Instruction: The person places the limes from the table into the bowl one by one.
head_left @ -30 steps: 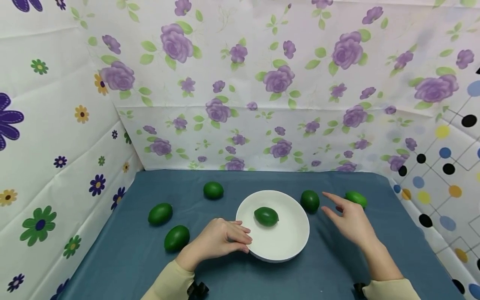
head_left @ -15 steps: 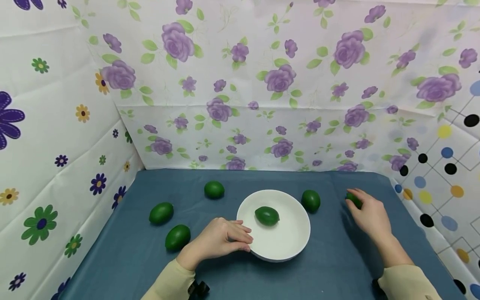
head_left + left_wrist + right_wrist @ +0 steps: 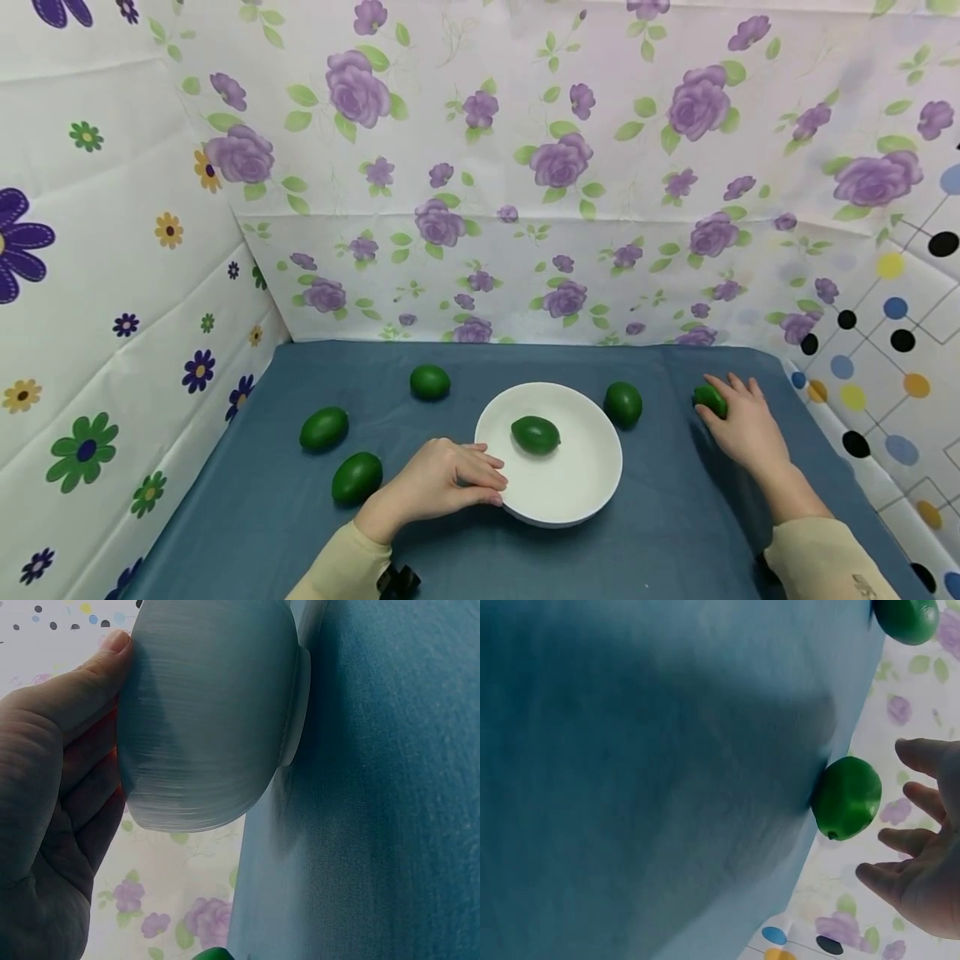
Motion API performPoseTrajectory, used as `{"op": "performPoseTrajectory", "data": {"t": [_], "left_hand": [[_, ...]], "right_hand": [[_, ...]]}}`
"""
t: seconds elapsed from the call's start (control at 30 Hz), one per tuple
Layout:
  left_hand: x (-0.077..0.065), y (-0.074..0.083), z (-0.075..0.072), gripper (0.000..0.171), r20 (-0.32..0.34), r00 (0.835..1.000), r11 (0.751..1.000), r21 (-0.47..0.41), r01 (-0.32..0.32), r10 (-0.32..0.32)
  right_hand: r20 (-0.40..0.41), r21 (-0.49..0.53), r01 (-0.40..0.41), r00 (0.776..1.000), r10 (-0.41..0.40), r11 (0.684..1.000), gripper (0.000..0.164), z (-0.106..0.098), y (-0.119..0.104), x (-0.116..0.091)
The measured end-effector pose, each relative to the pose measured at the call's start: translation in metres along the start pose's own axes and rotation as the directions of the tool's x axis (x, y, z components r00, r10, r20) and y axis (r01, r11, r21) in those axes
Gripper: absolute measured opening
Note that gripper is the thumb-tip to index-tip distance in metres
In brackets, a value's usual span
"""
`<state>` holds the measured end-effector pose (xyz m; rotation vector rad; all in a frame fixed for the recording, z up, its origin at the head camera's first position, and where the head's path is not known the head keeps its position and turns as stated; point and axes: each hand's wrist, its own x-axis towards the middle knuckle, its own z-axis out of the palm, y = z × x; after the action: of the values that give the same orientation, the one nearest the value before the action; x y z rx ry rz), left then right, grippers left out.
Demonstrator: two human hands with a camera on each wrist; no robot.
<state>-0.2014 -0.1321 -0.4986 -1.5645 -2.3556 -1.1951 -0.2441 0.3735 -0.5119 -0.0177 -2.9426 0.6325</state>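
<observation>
The left hand (image 3: 442, 479) holds the left rim of a white bowl (image 3: 573, 475), fingers over the edge and thumb against the side. In the left wrist view the bowl's outer wall (image 3: 202, 720) and foot are visible. One green lime (image 3: 536, 435) lies inside the bowl. At the far right, the right hand (image 3: 746, 425) reaches over another lime (image 3: 710, 402), partly covering it in the head view. The right wrist view has its fingers spread apart, with a gap to that lime (image 3: 847, 799). Between bowl and right hand lies a third lime (image 3: 622, 405).
Several more limes lie left of the bowl: one at the back (image 3: 430, 382), one farther left (image 3: 324, 429), and one near the left wrist (image 3: 357, 479). A blue cloth (image 3: 570, 567) covers the table. Patterned curtains (image 3: 480, 192) stand behind and at both sides.
The right hand has moved right, from beside the lime near the bowl to the far-right lime; its fingers have since spread somewhat. The left hand and bowl have stayed put.
</observation>
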Motion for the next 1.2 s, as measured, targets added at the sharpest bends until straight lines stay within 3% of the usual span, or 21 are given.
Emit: {"op": "performPoseTrajectory", "data": {"t": [0.27,0.43,0.77,1.2], "left_hand": [[0.000,0.000,0.000,0.018,0.002,1.000,1.000,0.016,0.014,-0.014],[0.000,0.000,0.000,0.019,-0.003,1.000,1.000,0.017,0.008,-0.008],[0.000,0.001,0.000,0.019,0.005,1.000,1.000,0.008,0.011,-0.011],[0.000,0.002,0.001,0.020,-0.013,1.000,1.000,0.012,0.022,-0.021]], "right_hand": [[0.124,-0.056,0.040,0.992,-0.033,0.998,0.068,-0.007,0.003,0.011],[0.167,-0.095,0.022,0.986,-0.006,0.995,0.067,-0.010,0.004,0.016],[0.199,-0.128,-0.041,0.978,0.066,0.991,0.064,-0.010,0.008,0.023],[0.236,-0.117,-0.061,0.968,0.087,0.991,0.064,-0.014,0.009,0.028]]}}
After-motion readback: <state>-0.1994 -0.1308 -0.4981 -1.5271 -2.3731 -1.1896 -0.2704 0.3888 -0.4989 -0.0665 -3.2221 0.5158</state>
